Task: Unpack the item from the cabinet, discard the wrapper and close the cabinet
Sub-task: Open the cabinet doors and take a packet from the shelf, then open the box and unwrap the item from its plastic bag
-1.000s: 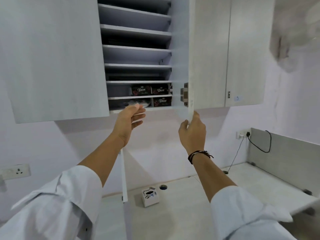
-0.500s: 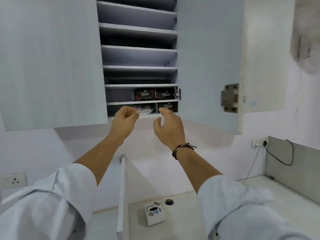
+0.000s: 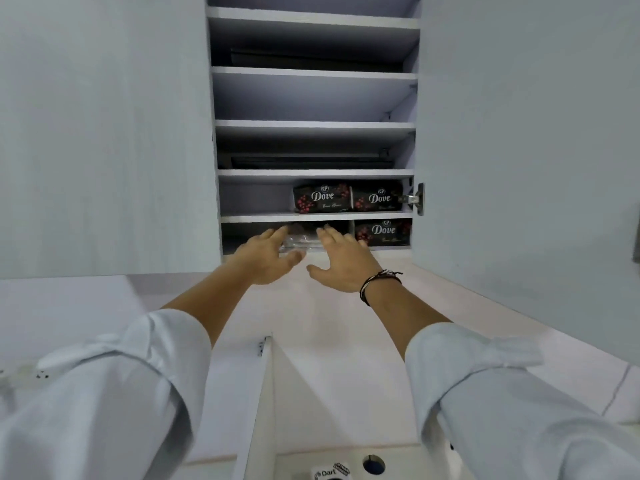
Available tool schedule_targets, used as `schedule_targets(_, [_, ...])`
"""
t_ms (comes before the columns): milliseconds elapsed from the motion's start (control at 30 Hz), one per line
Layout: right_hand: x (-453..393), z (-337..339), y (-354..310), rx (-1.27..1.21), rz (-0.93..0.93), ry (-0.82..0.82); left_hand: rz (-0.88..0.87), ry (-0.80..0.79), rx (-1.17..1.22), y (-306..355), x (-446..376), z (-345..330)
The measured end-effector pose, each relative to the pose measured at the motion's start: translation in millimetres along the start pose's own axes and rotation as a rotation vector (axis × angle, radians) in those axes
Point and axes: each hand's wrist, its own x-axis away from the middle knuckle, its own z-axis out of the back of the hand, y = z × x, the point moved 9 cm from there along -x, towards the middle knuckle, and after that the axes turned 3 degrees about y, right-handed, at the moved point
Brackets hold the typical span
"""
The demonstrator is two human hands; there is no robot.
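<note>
The wall cabinet (image 3: 311,126) stands open, its door (image 3: 519,133) swung out to the right. On the bottom shelf lies an item in crinkly clear plastic wrap (image 3: 299,243). My left hand (image 3: 266,256) and my right hand (image 3: 341,259) both reach into that shelf, fingers spread, one on each side of the wrapped item. Whether the fingers touch it is unclear. Three black Dove packs sit there too: two on the shelf above (image 3: 322,198) (image 3: 377,199) and one on the bottom shelf at the right (image 3: 382,233).
The closed neighbouring cabinet door (image 3: 104,133) fills the left. Below, a thin white divider panel (image 3: 258,410) stands on the counter. A small white Dart box (image 3: 329,472) and a round cable hole (image 3: 373,464) show at the bottom edge.
My right hand let go of the cabinet door's edge and moved left to the bottom shelf. The door swung fully open. Both hands opened and reached deeper; the view tilted up and closer.
</note>
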Motion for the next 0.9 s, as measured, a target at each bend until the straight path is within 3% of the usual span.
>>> schedule_targets(100, [-12, -1, -1, 0.106, 0.075, 0.01, -0.017, -0.027, -0.129, -2, -6, -12])
schedule_targets(233, [2, 25, -5, -0.099, 0.153, 0.173, -0.061, 0.196, -0.287, 16, 17, 8])
schedule_targets(367, [72, 47, -12, -0.493, 0.198, 0.322, -0.245, 0.491, -0.306, 41, 68, 29])
schedule_targets(467, [144, 38, -1, -0.806, -0.018, 0.414, -0.379, 0.605, -0.178, 57, 128, 24])
schedule_targets(533, [190, 10, 7, -1.062, -0.276, 0.374, -0.411, 0.562, -0.114, 67, 163, 1])
schedule_targets(667, [257, -71, -5, -1.55, -0.706, 0.053, -0.417, 0.391, -0.058, 83, 221, -68])
schedule_targets(800, [321, -141, 0, -1.655, -1.003, 0.059, -0.289, 0.191, 0.055, 72, 268, -156])
schedule_targets(900, [357, -192, 17, -1.52, -1.128, 0.012, -0.133, -0.048, 0.231, 50, 300, -229])
